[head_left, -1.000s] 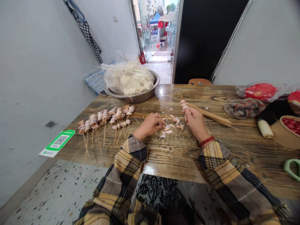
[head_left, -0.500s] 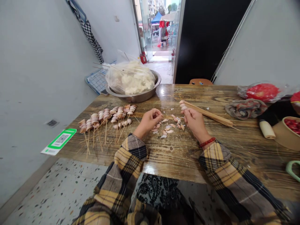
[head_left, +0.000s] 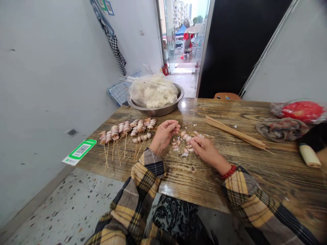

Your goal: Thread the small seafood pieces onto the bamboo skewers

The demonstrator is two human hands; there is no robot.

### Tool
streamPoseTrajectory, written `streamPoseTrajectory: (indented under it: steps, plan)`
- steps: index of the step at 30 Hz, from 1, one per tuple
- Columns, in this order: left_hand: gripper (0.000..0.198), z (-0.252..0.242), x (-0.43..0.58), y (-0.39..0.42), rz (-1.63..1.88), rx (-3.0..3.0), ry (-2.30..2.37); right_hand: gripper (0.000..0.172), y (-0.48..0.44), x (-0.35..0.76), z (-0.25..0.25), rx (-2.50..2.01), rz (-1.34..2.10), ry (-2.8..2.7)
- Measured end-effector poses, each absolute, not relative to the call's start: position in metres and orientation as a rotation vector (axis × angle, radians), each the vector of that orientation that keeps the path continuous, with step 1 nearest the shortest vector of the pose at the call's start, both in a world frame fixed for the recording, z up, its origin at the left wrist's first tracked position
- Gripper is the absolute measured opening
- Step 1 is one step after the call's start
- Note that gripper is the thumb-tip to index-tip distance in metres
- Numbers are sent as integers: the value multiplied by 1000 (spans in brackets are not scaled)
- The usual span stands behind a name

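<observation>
My right hand [head_left: 205, 149] is closed on a skewer of garlic cloves [head_left: 186, 136]; the cloves show past its fingertips, and the stick is mostly hidden in the hand. Opposite it, my left hand [head_left: 165, 134] is in a pinch, its fingertips around what looks like a small garlic clove [head_left: 177, 123]. Between and below the hands, loose garlic cloves [head_left: 175, 143] and bits of peel lie on the wooden table [head_left: 178, 173]. To the left, several finished garlic skewers [head_left: 126, 127] rest in a row, with their sticks toward me.
A steel basin [head_left: 158, 111] with a plastic bag of pale food [head_left: 158, 92] stands at the back. A bundle of bamboo skewers [head_left: 235, 132] lies right of centre. Farther right are a cloth [head_left: 282, 129] and a bagged red item [head_left: 302, 110]. A green QR card [head_left: 79, 152] sits by the left edge.
My right hand has brought the skewer left and down, away from the bamboo bundle to the loose cloves. My left hand has come up slightly from the pile. The camera view has shifted.
</observation>
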State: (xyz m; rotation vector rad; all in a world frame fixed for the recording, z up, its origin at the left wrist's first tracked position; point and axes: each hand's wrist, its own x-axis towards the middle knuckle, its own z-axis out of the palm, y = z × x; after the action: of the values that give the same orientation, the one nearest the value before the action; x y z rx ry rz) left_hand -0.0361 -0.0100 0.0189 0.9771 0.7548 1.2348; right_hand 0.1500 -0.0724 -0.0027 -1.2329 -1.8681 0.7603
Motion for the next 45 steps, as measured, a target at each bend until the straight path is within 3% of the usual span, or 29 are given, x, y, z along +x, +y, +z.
streamPoseTrajectory:
  steps: [45]
  plan:
    - [28, 19, -32, -14, 1159, 992, 708, 33, -69, 153, -6, -1278, 671, -1861]
